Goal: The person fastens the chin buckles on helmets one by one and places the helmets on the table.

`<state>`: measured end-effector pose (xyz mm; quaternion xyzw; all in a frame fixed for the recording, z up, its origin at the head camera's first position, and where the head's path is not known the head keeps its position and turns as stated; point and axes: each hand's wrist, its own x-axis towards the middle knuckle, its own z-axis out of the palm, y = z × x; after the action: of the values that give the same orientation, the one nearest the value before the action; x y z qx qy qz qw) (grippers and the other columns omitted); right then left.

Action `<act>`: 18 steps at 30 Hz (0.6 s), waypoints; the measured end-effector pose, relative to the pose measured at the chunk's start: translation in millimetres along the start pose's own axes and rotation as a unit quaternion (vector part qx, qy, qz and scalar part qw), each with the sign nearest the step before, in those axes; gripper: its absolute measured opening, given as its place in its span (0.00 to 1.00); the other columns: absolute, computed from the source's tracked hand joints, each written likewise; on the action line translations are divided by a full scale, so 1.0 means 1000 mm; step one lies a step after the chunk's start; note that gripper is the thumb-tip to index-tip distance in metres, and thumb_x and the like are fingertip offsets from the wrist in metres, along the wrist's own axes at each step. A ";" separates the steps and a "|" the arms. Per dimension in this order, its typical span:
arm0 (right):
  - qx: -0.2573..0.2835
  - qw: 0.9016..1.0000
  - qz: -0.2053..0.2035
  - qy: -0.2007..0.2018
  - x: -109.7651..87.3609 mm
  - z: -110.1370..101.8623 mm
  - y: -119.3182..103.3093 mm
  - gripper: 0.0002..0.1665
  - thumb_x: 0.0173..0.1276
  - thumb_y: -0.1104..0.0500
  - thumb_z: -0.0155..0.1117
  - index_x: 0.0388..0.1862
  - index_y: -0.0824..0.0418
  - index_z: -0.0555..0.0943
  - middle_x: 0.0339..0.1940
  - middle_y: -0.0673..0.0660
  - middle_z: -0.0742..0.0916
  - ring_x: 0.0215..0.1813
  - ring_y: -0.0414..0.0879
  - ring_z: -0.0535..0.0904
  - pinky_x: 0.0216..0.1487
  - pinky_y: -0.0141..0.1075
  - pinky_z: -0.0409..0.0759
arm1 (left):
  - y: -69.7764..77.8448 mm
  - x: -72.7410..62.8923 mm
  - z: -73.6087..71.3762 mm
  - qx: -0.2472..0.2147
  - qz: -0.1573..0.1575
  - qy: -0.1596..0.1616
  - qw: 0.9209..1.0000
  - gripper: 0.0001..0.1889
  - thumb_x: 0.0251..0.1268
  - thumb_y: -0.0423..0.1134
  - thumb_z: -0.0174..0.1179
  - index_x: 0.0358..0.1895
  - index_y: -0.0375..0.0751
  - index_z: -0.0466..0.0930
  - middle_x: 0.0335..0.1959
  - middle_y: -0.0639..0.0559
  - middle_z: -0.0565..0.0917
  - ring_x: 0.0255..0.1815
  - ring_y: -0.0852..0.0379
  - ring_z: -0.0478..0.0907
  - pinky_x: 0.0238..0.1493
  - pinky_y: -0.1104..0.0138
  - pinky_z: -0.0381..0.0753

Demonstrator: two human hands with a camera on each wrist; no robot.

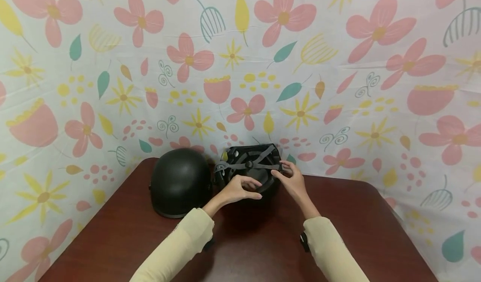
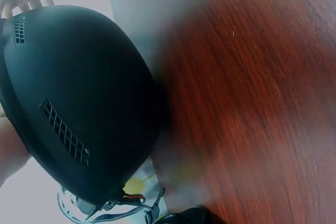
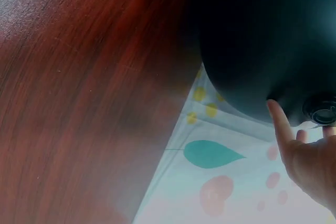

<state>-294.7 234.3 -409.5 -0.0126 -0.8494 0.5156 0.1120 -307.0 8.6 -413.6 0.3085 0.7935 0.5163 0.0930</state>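
Note:
A black helmet (image 1: 268, 192) lies upturned near the wall, its padded inside facing up. Grey chin straps (image 1: 229, 166) cross its opening, joined to a dark round piece. My left hand (image 1: 236, 190) is over the near left part of the opening, fingers bent and thumb apart, with nothing between them. At the right rim my right hand (image 1: 294, 181) holds the helmet, thumb over the inner side. In the right wrist view, one finger (image 3: 281, 121) touches the outer shell beside a round black fitting (image 3: 321, 113). The left wrist view shows two vent grilles (image 2: 65, 132) on the shell.
A second black helmet (image 1: 180, 184) sits dome up just left of the upturned one. Both are on a dark red-brown wooden table (image 1: 255, 257). Behind the table hangs a white cloth (image 1: 338, 140) printed with flowers and leaves.

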 end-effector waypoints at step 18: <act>0.000 0.999 0.014 0.030 -0.009 -0.001 0.013 0.29 0.70 0.51 0.63 0.67 0.59 0.71 0.65 0.66 0.75 0.62 0.60 0.75 0.53 0.46 0.81 | -0.018 -0.005 -0.001 -0.007 0.020 0.036 0.999 0.13 0.56 0.43 0.72 0.42 0.41 0.88 0.38 0.47 0.88 0.36 0.61 0.82 0.43 0.68 0.80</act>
<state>-287.0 240.3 -422.0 -0.0397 -0.8454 0.5163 0.1307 -310.4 -0.5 -429.5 0.3051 0.7861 0.5346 0.0562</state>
